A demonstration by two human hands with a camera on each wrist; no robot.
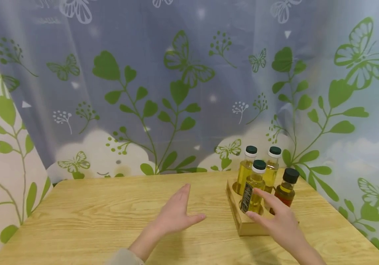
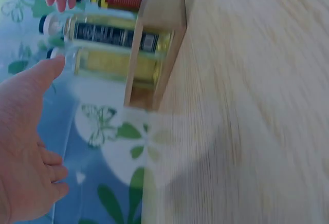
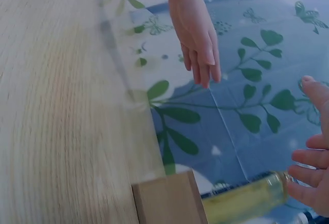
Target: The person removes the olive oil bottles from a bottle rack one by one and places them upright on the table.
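My left hand (image 1: 171,217) is held above the middle of the table, its fingers straight and the thumb spread, with nothing in it. To the right, my right hand (image 1: 282,222) is beside the front oil bottle (image 1: 257,182), thumb and fingers apart. In the right wrist view the fingers (image 3: 311,175) look loosely extended near this bottle's neck; whether they touch it I cannot tell. The bottle has yellow oil, a dark green cap and a black label. It stands in a wooden rack (image 1: 233,209) with two similar bottles (image 1: 244,173) behind and a darker, red-labelled bottle (image 1: 285,191) at right.
The light wood table (image 1: 110,209) extends left of the rack. A blue-grey curtain (image 1: 136,44) with green leaves and butterflies hangs behind the table's back edge, and patterned cloth (image 1: 368,154) runs along the right side.
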